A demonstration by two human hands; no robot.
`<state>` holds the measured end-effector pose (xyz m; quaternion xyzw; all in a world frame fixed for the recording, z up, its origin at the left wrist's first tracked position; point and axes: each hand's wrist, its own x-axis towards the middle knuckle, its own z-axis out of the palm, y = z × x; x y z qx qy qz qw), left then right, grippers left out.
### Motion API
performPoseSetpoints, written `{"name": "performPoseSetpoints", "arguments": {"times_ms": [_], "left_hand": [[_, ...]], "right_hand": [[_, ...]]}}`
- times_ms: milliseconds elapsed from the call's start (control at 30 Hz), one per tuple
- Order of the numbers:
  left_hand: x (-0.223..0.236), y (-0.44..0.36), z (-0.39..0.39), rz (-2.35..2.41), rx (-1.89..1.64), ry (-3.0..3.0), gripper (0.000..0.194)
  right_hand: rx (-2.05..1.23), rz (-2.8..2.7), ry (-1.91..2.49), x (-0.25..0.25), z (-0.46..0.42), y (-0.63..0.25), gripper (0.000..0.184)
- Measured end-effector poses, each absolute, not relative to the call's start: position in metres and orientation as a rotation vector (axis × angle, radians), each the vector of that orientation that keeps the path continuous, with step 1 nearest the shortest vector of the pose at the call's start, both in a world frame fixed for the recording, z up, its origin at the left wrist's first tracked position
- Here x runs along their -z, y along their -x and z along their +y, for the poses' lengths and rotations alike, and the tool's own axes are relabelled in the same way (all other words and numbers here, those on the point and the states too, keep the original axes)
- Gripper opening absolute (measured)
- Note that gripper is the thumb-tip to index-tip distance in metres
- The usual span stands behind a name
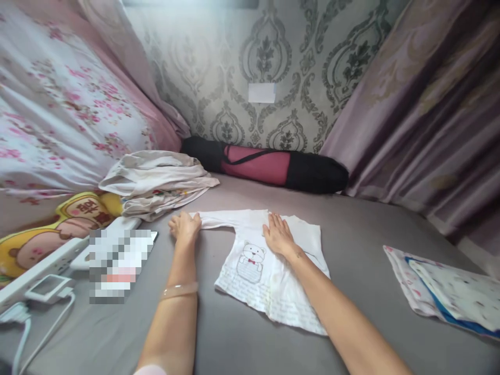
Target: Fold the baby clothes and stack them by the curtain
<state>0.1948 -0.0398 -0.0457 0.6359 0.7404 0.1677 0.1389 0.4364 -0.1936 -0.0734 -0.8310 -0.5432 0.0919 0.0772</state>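
Note:
A small white long-sleeved baby shirt (250, 291) with a bear print and lines of lettering lies spread on the grey sheet. My left hand (185, 226) is closed around the end of its left-pointing sleeve, which stretches out sideways from the body. Near the neckline my right hand (278, 234) lies flat on the chest of the shirt, fingers extended and pressing on the cloth. The right forearm covers part of the shirt's right side, and the other sleeve is not clearly visible.
Behind the left hand sits a heap of pale clothes (160, 177). A black and red long bag (258, 164) lies along the wall. Folded cloths (449, 291) rest at right. A power strip (47, 268), charger (50, 286) and yellow cushion (74, 224) are at left.

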Motion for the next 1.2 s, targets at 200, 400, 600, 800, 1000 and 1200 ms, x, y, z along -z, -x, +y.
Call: {"name": "performPoseSetpoints", "arguments": {"times_ms": [200,400,600,800,1000,1200], "left_hand": [[0.056,-0.179,-0.021,2.061,-0.428,-1.782,0.055],[0.063,-0.185,-0.013,1.969,-0.501,-1.803,0.033],[0.075,-0.191,0.006,1.683,-1.132,-1.568,0.023],[0.088,-0.195,0.014,1.675,-1.264,-1.424,0.034],[0.075,-0.195,0.008,1.635,-1.401,-1.464,0.033],[0.03,-0.202,-0.004,1.114,-1.254,-0.94,0.03]], "right_hand": [[-0.267,-1.672,2.478,0.053,-0.17,-0.428,0.056],[-0.256,-1.678,2.388,0.058,-0.129,-0.385,0.052],[-0.292,-1.565,2.428,0.076,-0.117,-0.367,0.061],[-0.279,-1.526,2.421,0.079,-0.122,-0.363,0.085],[-0.351,-1.53,2.439,0.075,-0.121,-0.362,0.109],[-0.369,-1.507,2.424,0.076,-0.121,-0.36,0.11]]}}
